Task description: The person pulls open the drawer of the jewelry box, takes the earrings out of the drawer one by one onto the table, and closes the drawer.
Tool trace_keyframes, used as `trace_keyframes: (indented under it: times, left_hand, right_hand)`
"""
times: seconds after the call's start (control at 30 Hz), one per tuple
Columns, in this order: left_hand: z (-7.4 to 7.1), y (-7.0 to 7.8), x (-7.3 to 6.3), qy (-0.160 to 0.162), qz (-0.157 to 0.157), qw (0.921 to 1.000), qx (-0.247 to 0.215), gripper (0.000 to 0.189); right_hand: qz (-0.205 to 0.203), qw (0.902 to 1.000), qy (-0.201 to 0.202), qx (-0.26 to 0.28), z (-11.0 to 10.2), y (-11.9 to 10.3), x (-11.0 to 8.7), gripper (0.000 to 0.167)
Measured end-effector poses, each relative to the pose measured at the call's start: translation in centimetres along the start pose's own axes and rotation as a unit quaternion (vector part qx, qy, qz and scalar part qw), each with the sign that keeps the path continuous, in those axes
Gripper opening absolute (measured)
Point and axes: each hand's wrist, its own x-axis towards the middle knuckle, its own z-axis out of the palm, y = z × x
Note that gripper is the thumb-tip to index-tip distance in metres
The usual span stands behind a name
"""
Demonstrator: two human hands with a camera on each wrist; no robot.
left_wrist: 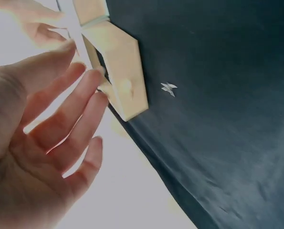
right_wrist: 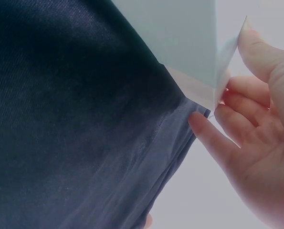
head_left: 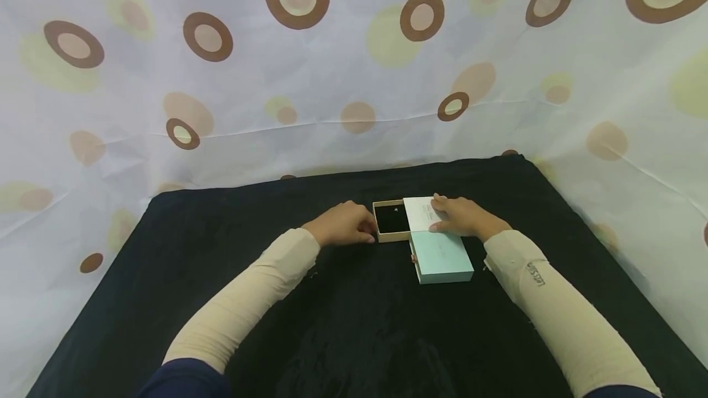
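A shallow gold-edged box tray (head_left: 391,236) with a black lining lies on the cloth, a small silver star-shaped piece (head_left: 396,209) in it. Loosely bent, the fingers of my left hand (head_left: 344,224) are at the tray's left end; the left wrist view shows its fingertips overlapping the end wall. My right hand (head_left: 464,217) grips the white printed panel (head_left: 420,210) over the tray's right part, thumb towards the near edge and fingers towards the far edge. A mint-green box section (head_left: 442,253) adjoins the panel on the near side, with a small ribbon at its left edge.
Black cloth (head_left: 276,330) covers the table. A patterned white curtain (head_left: 332,78) hangs behind and at both sides. In the left wrist view a small silvery scrap (left_wrist: 168,88) lies on the cloth beside the box.
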Motion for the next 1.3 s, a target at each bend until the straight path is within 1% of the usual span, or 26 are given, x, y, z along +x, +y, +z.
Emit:
trace_keyframes:
  times: [0.1, 0.2, 0.4, 0.53, 0.7, 0.87, 0.93, 1.03, 1.1, 1.17, 1.3]
  left_hand:
    - [0.2, 0.9, 0.8, 0.048, 0.014, 0.9986, 0.015, 0.022]
    - [0.6, 1.7, 1.7, 0.093, 0.02, 0.995, 0.028, 0.022]
    - [1.2, 2.8, 3.2, 0.16, 0.023, 0.9854, 0.055, 0.02]
    - [1.6, 3.1, 4.0, 0.191, 0.023, 0.9792, 0.064, 0.018]
    - [1.8, 3.2, 4.7, 0.214, 0.009, 0.9747, 0.065, 0.019]
    - [2.0, 2.7, 5.4, 0.229, -0.006, 0.9691, 0.092, 0.02]
    - [2.1, 2.4, 5.7, 0.228, -0.017, 0.9675, 0.108, 0.02]
    - [2.4, 2.0, 6.1, 0.221, -0.039, 0.9671, 0.12, 0.02]
    - [2.6, 1.8, 6.4, 0.212, -0.052, 0.9685, 0.119, 0.02]
    - [2.8, 1.6, 6.7, 0.211, -0.059, 0.9693, 0.111, 0.021]
    - [3.2, 1.2, 7.4, 0.211, -0.074, 0.9721, 0.072, 0.019]
  right_hand:
    - [0.003, 1.0, -0.002, 0.004, 0.3, 0.2, 0.0, 0.08]
    - [0.004, 1.0, -0.004, 0.008, 0.6, 0.2, 0.0, 0.08]
    - [-0.001, 1.0, 0.003, 0.003, 0.9, 0.4, -0.1, 0.078]
    - [-0.001, 1.0, 0.008, 0.001, 0.9, 0.3, 0.0, 0.08]
    - [0.001, 0.9999, 0.011, -0.004, 0.8, 0.3, 0.1, 0.08]
    - [0.002, 0.9999, 0.014, -0.006, 0.6, 0.3, 0.2, 0.079]
    - [0.001, 0.9999, 0.015, -0.007, 0.6, 0.3, 0.2, 0.079]
    - [0.0, 0.9999, 0.015, -0.007, 0.5, 0.3, 0.2, 0.079]
    - [0.0, 0.9999, 0.015, -0.008, 0.5, 0.3, 0.2, 0.079]
    - [0.002, 0.9998, 0.015, -0.01, 0.5, 0.4, 0.2, 0.079]
    - [0.006, 0.9998, 0.015, -0.012, 0.5, 0.4, 0.2, 0.079]
